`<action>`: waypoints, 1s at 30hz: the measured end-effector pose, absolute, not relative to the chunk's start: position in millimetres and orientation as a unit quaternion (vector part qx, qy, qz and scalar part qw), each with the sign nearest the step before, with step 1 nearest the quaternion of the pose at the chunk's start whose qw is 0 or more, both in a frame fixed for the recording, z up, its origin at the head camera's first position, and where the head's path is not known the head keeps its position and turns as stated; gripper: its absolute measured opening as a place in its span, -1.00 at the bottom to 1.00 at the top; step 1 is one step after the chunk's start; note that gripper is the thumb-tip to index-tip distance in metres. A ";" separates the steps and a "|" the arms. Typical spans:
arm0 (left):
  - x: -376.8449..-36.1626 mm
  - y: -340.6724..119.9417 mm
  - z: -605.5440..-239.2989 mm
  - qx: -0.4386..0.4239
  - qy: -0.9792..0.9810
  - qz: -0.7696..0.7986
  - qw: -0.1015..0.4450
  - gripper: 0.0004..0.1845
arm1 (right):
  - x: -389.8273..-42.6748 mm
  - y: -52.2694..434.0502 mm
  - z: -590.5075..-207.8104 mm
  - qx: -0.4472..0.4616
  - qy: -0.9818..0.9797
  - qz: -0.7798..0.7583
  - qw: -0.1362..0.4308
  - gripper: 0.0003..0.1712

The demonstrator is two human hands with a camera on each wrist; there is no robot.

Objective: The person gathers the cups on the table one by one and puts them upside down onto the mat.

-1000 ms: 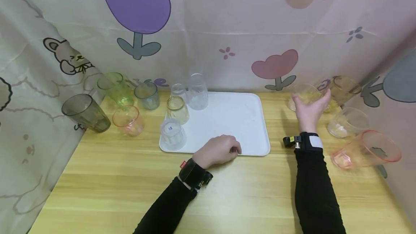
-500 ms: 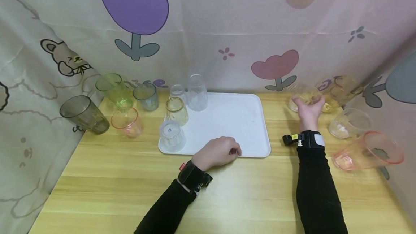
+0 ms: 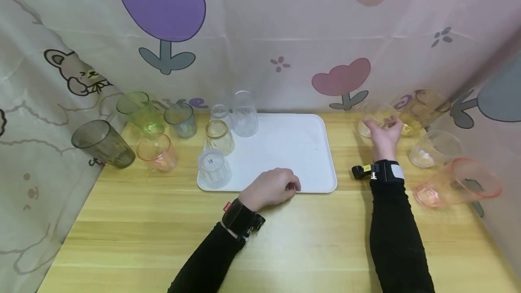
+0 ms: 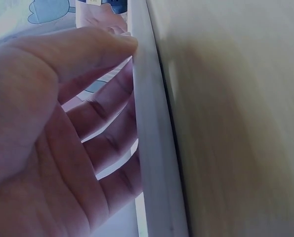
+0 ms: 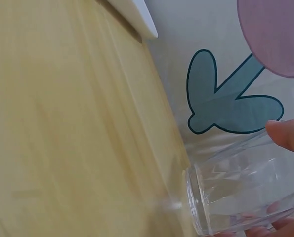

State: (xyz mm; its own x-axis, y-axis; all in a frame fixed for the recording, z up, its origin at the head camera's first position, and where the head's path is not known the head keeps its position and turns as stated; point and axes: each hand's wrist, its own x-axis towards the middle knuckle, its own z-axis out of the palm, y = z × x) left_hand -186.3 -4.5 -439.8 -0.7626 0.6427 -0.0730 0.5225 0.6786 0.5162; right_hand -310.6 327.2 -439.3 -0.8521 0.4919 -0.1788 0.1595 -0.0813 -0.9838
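Gripping the clear faceted glass (image 3: pixel 376 119) at the far right of the tabletop (image 3: pixel 285 243), my right hand (image 3: pixel 384 132) curls round its wall, thumb on one side, fingertips (image 5: pixel 285 136) on the other. Rigid, light, smooth and breakable, I judge it; mid-wall suits best. My left hand (image 3: pixel 270 189) rests loosely curled on the white tray (image 3: pixel 293 148) edge, holding nothing.
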 end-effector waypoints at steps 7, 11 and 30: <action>-186.5 -3.0 -440.4 0.320 0.905 0.246 0.133 -0.85 | -302.7 325.8 -433.0 -0.254 -0.657 0.702 0.105 0.15; -187.5 -3.0 -439.0 0.321 0.907 0.241 0.127 -0.85 | -298.6 326.3 -429.7 -0.246 -0.643 0.716 0.112 0.13; -185.8 -3.2 -438.5 0.295 0.922 0.252 0.017 -0.42 | -278.3 279.9 -403.3 -0.112 -0.595 0.785 0.132 -0.49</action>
